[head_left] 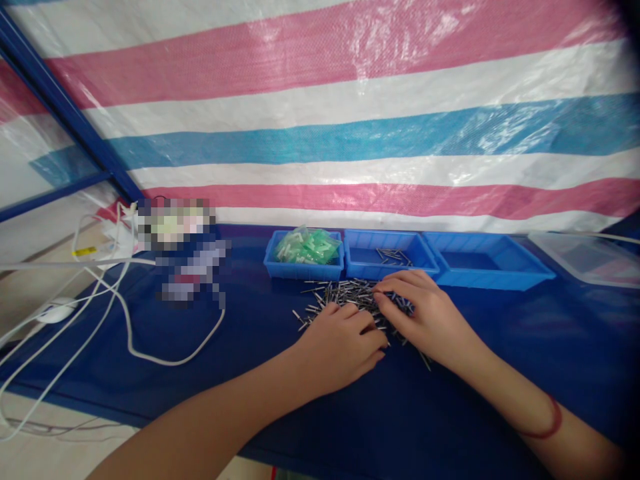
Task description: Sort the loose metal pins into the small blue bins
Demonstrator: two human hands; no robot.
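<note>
A loose pile of thin, shiny metal pins [350,291], shaped much like rivets, lies on the blue tabletop. My left hand [343,347] rests at the near side of the pile, palm down, with its fingers curled in; what they hold, if anything, is hidden. My right hand [425,312] reaches over the pile's right side. Its thumb and forefinger come together at the tips, and I cannot make out anything between them. Just behind the pile, the middle blue bin [425,257] has several similar pins [393,256] on its floor.
The left blue bin [305,270] holds green and clear small plastic bags [307,245]. Another blue bin [490,273] stands at right, beside a clear plastic lid [583,260]. White cables [165,362] loop across the table's left. A striped plastic sheet [320,147] hangs behind.
</note>
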